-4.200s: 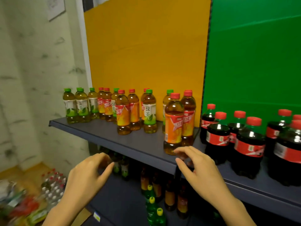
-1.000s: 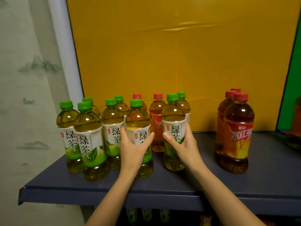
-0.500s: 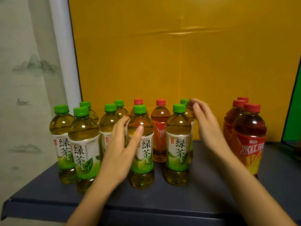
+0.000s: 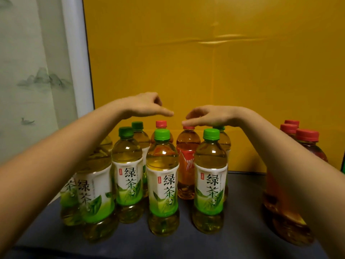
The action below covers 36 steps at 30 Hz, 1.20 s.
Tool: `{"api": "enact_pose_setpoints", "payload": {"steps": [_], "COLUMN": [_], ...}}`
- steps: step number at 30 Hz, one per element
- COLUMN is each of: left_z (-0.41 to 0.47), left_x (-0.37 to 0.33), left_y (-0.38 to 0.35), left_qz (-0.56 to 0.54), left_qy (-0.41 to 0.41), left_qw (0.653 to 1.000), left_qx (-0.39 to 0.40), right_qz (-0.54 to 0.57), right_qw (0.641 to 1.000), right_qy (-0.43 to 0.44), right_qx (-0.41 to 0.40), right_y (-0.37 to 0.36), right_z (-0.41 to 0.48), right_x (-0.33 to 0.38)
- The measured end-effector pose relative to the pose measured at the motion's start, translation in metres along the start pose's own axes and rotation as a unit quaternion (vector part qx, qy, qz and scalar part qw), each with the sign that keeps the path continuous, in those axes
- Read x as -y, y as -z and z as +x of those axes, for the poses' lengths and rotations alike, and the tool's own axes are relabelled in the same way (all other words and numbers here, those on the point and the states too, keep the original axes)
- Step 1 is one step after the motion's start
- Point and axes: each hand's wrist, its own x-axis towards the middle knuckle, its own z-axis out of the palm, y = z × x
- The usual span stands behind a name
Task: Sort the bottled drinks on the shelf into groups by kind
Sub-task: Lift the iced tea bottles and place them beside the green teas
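- At the back of the shelf, against the yellow panel, two red-capped strays stand among the green tea bottles. The rest of their kind, the red-capped group, stands well apart at the right end.
- Both arms reach over the front row. The left hand hovers just above the left stray with its fingers loosely stretched and holding nothing.
- The right hand lies over the right stray. Its fingers are loosely extended, with the tips touching the top of the cap. I see no grip round it, and the thumb is hidden from here.
- The step in hand looks to be lifting the two strays out of the green cluster. About half the shelf's sorting seems done, since the green ones are already bunched together.
- To do it well, I'd pinch each stray by the neck just under the cap, where the fingers can close without crowding the neighbours.
- I'd lift straight up until the base clears the green caps in front, and only then carry it right. Dragging it sideways would knock the tall front bottles over.
- The forearms pass close above the front caps, so the wrists should stay high.
- I'd set each stray down upright, just beside the red-capped group, with labels facing out.
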Motion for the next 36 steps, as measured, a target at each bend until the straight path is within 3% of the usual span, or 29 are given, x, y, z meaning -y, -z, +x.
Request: {"api": "enact_pose_setpoints", "payload": {"steps": [4, 9, 21, 25, 30, 33, 36], "left_z": [0.03, 0.056, 0.066, 0.057, 0.046, 0.044, 0.041], "left_x": [0.021, 0.03, 0.025, 0.019, 0.018, 0.014, 0.0], "left_y": [-0.008, -0.019, -0.027, -0.011, 0.01, 0.011, 0.008], "left_qz": [0.065, 0.118, 0.062, 0.004, -0.135, -0.231, -0.317], "left_qy": [0.036, 0.038, 0.008, 0.028, 0.012, -0.009, -0.054], "left_qw": [0.986, 0.963, 0.965, 0.98, 0.99, 0.971, 0.926], "left_qx": [0.15, 0.241, 0.256, 0.194, 0.046, -0.068, -0.199], "right_qz": [-0.075, -0.138, -0.105, -0.07, 0.066, 0.157, 0.255], "right_qw": [0.994, 0.976, 0.986, 0.993, 0.994, 0.967, 0.916], "right_qy": [-0.023, -0.052, -0.004, -0.012, -0.017, -0.007, 0.029], "right_qx": [0.07, 0.16, 0.131, 0.091, -0.084, -0.201, -0.31], "right_y": [0.004, -0.001, -0.007, 0.007, 0.025, 0.024, 0.019], "right_z": [0.019, 0.041, 0.048, 0.045, 0.045, 0.047, 0.046], "right_x": [0.005, 0.004, 0.008, 0.007, -0.003, -0.003, 0.008]}}
